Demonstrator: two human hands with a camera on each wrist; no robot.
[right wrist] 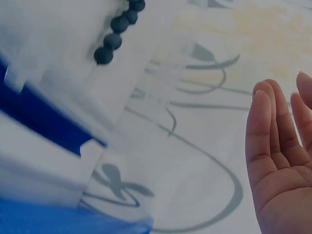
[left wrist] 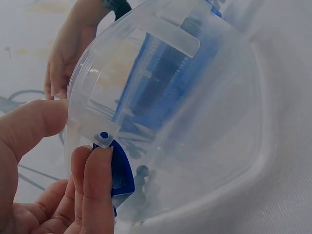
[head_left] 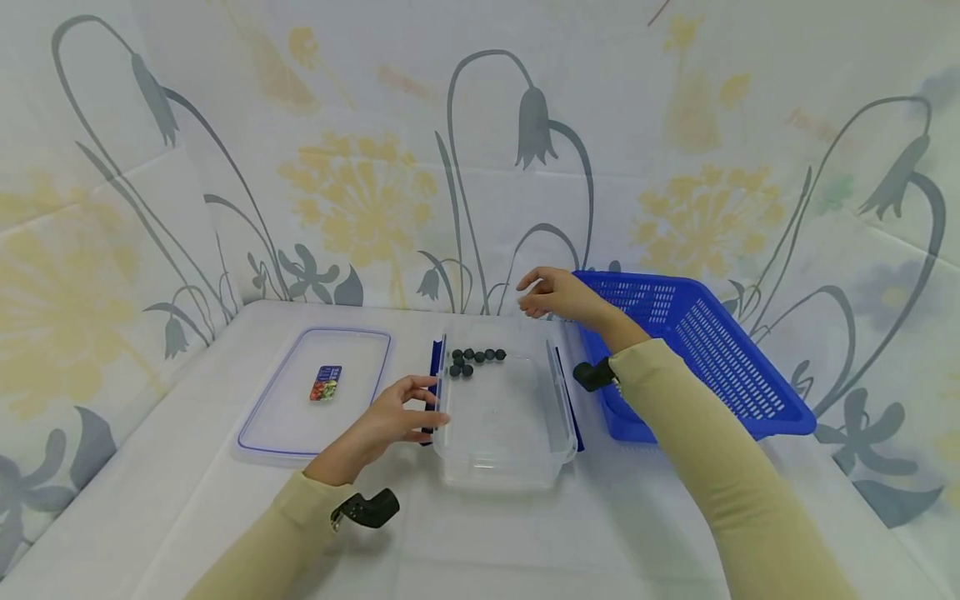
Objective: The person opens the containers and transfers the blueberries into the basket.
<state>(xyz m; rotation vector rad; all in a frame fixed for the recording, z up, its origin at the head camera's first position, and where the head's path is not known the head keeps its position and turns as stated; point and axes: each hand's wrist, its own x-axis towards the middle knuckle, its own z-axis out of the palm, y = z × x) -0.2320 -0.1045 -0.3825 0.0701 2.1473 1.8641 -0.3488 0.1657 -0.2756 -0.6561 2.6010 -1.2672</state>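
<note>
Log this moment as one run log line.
left hand: grips clear plastic box, left side | right hand: raised, empty | dark balls: inside box, far left | blue-rimmed lid: flat, left of box

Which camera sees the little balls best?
The head view: the dark balls show fully inside the clear box. The right wrist view cuts their row off at the top; the left wrist view shows them blurry, through the box.

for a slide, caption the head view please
Left hand holds a clear box with dark balls inside; empty right hand hovers near a blue basket.
</note>
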